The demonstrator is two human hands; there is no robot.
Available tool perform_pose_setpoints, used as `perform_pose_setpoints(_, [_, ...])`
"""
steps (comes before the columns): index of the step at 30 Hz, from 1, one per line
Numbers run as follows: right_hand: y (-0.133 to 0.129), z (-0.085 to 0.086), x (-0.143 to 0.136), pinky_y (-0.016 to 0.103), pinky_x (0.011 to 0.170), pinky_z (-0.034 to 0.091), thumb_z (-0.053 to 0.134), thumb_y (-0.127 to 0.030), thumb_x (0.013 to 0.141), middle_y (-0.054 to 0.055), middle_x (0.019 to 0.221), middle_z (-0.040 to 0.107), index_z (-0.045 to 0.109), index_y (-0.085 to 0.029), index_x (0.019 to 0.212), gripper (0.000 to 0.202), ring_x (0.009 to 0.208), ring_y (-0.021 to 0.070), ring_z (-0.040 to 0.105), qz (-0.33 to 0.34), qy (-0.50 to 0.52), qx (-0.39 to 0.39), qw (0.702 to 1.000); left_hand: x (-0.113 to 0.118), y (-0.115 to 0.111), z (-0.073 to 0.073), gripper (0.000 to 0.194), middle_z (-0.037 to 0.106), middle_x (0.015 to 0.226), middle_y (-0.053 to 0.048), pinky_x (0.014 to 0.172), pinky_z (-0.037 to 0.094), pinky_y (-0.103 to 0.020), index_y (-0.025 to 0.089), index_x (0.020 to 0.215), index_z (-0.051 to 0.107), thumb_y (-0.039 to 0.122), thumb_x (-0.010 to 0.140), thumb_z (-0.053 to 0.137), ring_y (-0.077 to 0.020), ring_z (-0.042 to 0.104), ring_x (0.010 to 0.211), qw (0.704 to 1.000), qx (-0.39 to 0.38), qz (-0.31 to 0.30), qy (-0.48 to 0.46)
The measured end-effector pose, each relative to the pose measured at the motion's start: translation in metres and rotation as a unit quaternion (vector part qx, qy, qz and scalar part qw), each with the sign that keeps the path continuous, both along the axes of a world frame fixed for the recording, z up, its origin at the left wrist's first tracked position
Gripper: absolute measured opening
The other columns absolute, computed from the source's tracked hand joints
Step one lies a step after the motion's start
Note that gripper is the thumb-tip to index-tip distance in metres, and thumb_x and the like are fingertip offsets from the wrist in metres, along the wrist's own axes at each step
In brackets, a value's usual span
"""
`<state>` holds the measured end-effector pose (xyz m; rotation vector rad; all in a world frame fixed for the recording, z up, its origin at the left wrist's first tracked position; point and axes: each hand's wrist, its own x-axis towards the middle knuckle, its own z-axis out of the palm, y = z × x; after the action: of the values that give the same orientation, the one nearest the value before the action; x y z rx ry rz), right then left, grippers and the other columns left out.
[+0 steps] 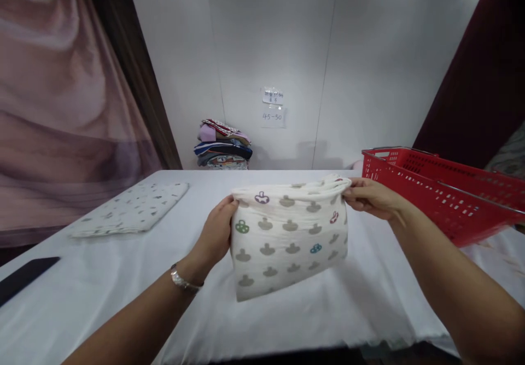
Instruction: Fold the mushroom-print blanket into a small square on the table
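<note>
Between my hands hangs a folded white cloth (289, 239) printed with grey, green, blue and red mushrooms. My left hand (219, 223) is closed on its upper left corner, and a silvery bracelet circles that wrist. At the upper right corner, my right hand (371, 196) pinches the gathered layers. The cloth is held up in front of me over the white-covered table (197, 310), its lower edge slanting up to the right. Another folded white cloth (133, 209) with small dark prints lies flat on the table at the left.
A red plastic basket (430, 195) stands at the right. Against the back wall is a stack of folded fabrics (223, 146), left of paper signs (273, 116). A dark flat object (27, 277) lies at the left edge. Pink drapery (61, 108) hangs on the left.
</note>
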<state>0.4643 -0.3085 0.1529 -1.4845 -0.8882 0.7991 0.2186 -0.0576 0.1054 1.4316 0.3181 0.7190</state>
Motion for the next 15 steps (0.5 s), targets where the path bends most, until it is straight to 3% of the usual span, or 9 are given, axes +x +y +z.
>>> perform_pose_setpoints(2, [0.026, -0.017, 0.015, 0.017, 0.037, 0.013, 0.073, -0.03, 0.067, -0.007, 0.05, 0.033, 0.057, -0.016, 0.071, 0.021, 0.043, 0.0033, 0.021, -0.019, 0.013, -0.04, 0.999, 0.014, 0.015, -0.021, 0.03, 0.068, 0.083, -0.005, 0.07, 0.054, -0.031, 0.014, 0.098, 0.062, 0.034, 0.078, 0.052, -0.02, 0.064, 0.078, 0.994, -0.092, -0.008, 0.052])
perform_pose_setpoints(4, [0.06, -0.047, 0.031, 0.016, 0.036, 0.012, 0.073, -0.029, 0.067, -0.008, 0.049, 0.033, 0.051, -0.016, 0.063, 0.025, 0.042, 0.003, 0.025, -0.062, 0.027, -0.104, 0.992, 0.032, 0.033, -0.048, 0.022, 0.068, 0.077, -0.006, 0.069, 0.054, -0.031, 0.014, 0.086, 0.063, 0.031, 0.076, 0.052, -0.0196, 0.065, 0.074, 0.977, -0.153, 0.031, 0.146])
perform_pose_setpoints(6, [0.094, -0.082, 0.043, 0.016, 0.036, 0.019, 0.072, -0.026, 0.067, -0.005, 0.053, 0.042, 0.052, -0.015, 0.062, 0.023, 0.044, 0.0041, 0.034, -0.147, 0.018, -0.221, 0.964, 0.051, 0.052, -0.075, 0.017, 0.068, 0.072, -0.006, 0.065, 0.053, -0.029, 0.015, 0.077, 0.061, 0.031, 0.076, 0.053, -0.0186, 0.064, 0.07, 0.953, -0.173, 0.077, 0.235])
perform_pose_setpoints(8, [0.123, -0.115, 0.05, 0.017, 0.04, 0.032, 0.07, -0.024, 0.069, 0.0, 0.062, 0.053, 0.055, -0.014, 0.067, 0.018, 0.052, 0.0074, 0.046, -0.176, 0.01, -0.27, 0.946, 0.067, 0.067, -0.097, 0.017, 0.067, 0.068, -0.006, 0.062, 0.053, -0.029, 0.016, 0.073, 0.059, 0.032, 0.076, 0.055, -0.0191, 0.064, 0.067, 0.94, -0.176, 0.096, 0.275])
perform_pose_setpoints(11, [0.146, -0.147, 0.057, 0.022, 0.05, 0.043, 0.066, -0.033, 0.074, 0.006, 0.078, 0.063, 0.058, -0.015, 0.076, 0.02, 0.063, 0.0132, 0.056, -0.193, 0.001, -0.3, 0.934, 0.081, 0.083, -0.115, 0.02, 0.066, 0.066, -0.006, 0.063, 0.053, -0.03, 0.017, 0.071, 0.057, 0.037, 0.077, 0.055, -0.0204, 0.065, 0.068, 0.936, -0.182, 0.093, 0.285])
perform_pose_setpoints(15, [0.152, -0.161, 0.067, 0.028, 0.057, 0.047, 0.057, -0.057, 0.076, 0.012, 0.091, 0.066, 0.061, -0.015, 0.087, 0.043, 0.073, 0.0204, 0.061, -0.175, -0.004, -0.326, 0.929, 0.087, 0.099, -0.121, 0.04, 0.07, 0.078, -0.009, 0.069, 0.053, -0.031, 0.016, 0.079, 0.06, 0.055, 0.078, 0.05, -0.0215, 0.066, 0.075, 0.946, -0.179, 0.027, 0.269])
